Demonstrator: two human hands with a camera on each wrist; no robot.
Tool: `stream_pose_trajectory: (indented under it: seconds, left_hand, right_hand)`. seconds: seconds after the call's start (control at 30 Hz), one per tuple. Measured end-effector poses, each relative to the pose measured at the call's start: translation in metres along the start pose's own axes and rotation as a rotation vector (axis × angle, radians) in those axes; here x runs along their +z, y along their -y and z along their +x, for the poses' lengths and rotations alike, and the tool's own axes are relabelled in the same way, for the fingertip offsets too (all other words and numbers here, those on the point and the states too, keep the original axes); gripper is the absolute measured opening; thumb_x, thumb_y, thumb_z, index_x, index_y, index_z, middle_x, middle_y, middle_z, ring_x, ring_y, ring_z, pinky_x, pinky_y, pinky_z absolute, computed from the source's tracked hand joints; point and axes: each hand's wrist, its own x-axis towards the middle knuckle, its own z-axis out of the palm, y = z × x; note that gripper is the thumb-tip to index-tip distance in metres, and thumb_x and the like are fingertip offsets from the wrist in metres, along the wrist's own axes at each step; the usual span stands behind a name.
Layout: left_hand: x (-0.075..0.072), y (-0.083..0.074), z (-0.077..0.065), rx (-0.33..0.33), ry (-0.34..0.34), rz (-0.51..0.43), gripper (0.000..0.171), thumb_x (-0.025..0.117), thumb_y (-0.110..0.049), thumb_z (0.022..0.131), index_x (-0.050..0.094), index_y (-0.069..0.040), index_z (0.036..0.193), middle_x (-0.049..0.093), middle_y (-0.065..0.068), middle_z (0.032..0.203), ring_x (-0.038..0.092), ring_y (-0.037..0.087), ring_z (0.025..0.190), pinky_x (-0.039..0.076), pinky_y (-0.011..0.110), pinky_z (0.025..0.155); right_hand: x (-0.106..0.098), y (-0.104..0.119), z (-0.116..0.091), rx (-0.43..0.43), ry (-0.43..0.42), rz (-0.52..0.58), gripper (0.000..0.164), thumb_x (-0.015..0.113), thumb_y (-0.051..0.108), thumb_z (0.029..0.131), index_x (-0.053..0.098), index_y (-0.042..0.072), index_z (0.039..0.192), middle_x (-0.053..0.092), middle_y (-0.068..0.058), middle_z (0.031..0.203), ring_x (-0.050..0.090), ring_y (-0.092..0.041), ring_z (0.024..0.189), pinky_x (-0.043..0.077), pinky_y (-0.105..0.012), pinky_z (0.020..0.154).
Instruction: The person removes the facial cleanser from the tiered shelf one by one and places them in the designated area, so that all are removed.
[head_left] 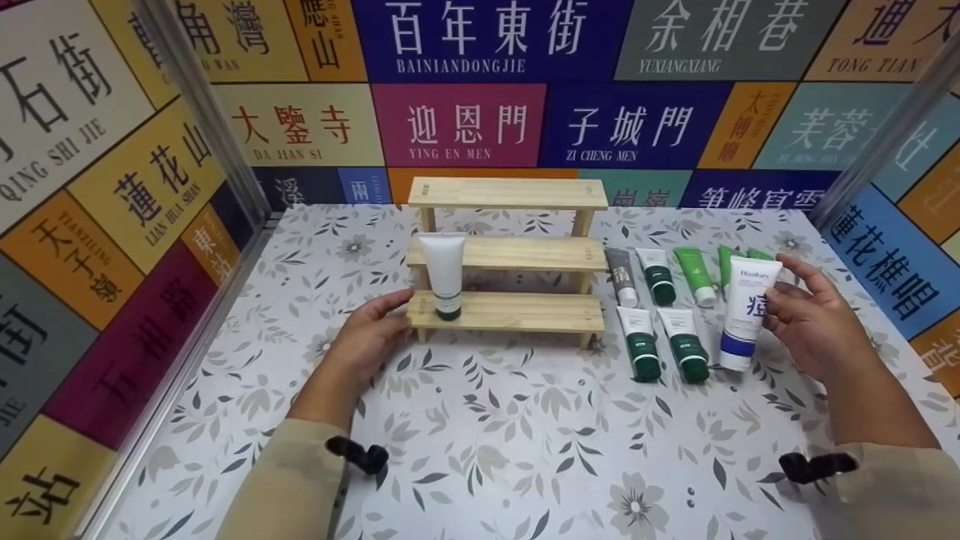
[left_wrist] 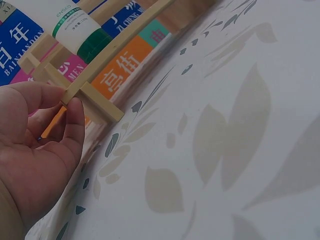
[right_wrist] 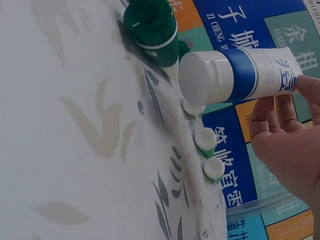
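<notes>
My right hand (head_left: 817, 322) pinches a white squeeze tube (head_left: 746, 307) with a blue band and white cap, cap downward, at the right of the head view. In the right wrist view the tube (right_wrist: 245, 75) is raised beside the other tubes, thumb on one side and fingers on the other. My left hand (head_left: 375, 334) grips the left end of the lowest step of a wooden three-step display rack (head_left: 517, 311); thumb and fingertips meet its edge in the left wrist view. A white tube with a dark green cap (head_left: 446, 274) stands upright on that step's left part.
Right of the rack lie several tubes: a grey one (head_left: 622, 277), white-and-green ones (head_left: 637, 341) and bright green ones (head_left: 696, 274), some partly behind the held tube. The table (head_left: 525, 450) has a leaf-patterned cover. Panels printed with characters (head_left: 457, 124) enclose the back and sides.
</notes>
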Motion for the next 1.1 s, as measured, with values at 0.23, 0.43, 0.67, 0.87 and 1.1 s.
stream_pose_trajectory:
  seconds: [0.23, 0.43, 0.67, 0.87, 1.1]
  left_hand:
    - [-0.001, 0.001, -0.001, 0.016, -0.001, -0.008, 0.052, 0.063, -0.001, 0.101, 0.059, -0.013, 0.151, 0.061, 0.010, 0.152, 0.069, 0.018, 0.125, 0.059, 0.024, 0.096]
    - [0.000, 0.004, -0.001, 0.047, 0.023, -0.036, 0.054, 0.062, 0.002, 0.101, 0.055, -0.007, 0.154, 0.058, 0.016, 0.155, 0.071, 0.016, 0.118, 0.058, 0.021, 0.094]
    - [0.000, 0.003, 0.000, 0.040, 0.026, -0.042, 0.054, 0.062, 0.002, 0.101, 0.055, -0.008, 0.154, 0.057, 0.014, 0.157, 0.069, 0.018, 0.123, 0.059, 0.022, 0.096]
    - [0.001, 0.003, 0.000, 0.029, 0.014, -0.030, 0.054, 0.063, 0.001, 0.100, 0.056, -0.010, 0.153, 0.057, 0.012, 0.157, 0.068, 0.018, 0.125, 0.058, 0.022, 0.098]
    - [0.000, 0.002, 0.000, 0.029, 0.009, -0.018, 0.054, 0.064, 0.000, 0.100, 0.058, -0.011, 0.152, 0.059, 0.012, 0.156, 0.068, 0.019, 0.126, 0.058, 0.023, 0.099]
  right_hand:
    - [-0.024, -0.008, 0.017, 0.173, 0.016, -0.116, 0.058, 0.063, 0.007, 0.106, 0.049, 0.038, 0.153, 0.065, 0.007, 0.117, 0.069, -0.012, 0.097, 0.058, -0.026, 0.084]
    - [-0.029, -0.015, 0.022, 0.287, 0.029, -0.196, 0.058, 0.066, 0.010, 0.105, 0.049, 0.039, 0.153, 0.068, 0.011, 0.119, 0.068, -0.011, 0.099, 0.058, -0.028, 0.085]
    - [-0.028, -0.018, 0.026, 0.332, 0.035, -0.254, 0.071, 0.069, 0.014, 0.105, 0.035, 0.034, 0.164, 0.070, 0.012, 0.117, 0.072, -0.009, 0.104, 0.060, -0.028, 0.088]
    - [-0.029, -0.023, 0.029, 0.364, 0.031, -0.318, 0.070, 0.070, 0.017, 0.104, 0.036, 0.034, 0.163, 0.073, 0.013, 0.112, 0.074, -0.008, 0.101, 0.060, -0.026, 0.087]
    - [-0.025, -0.022, 0.031, 0.382, 0.021, -0.562, 0.081, 0.073, 0.034, 0.103, 0.027, 0.034, 0.170, 0.069, 0.023, 0.109, 0.071, -0.004, 0.103, 0.059, -0.026, 0.089]
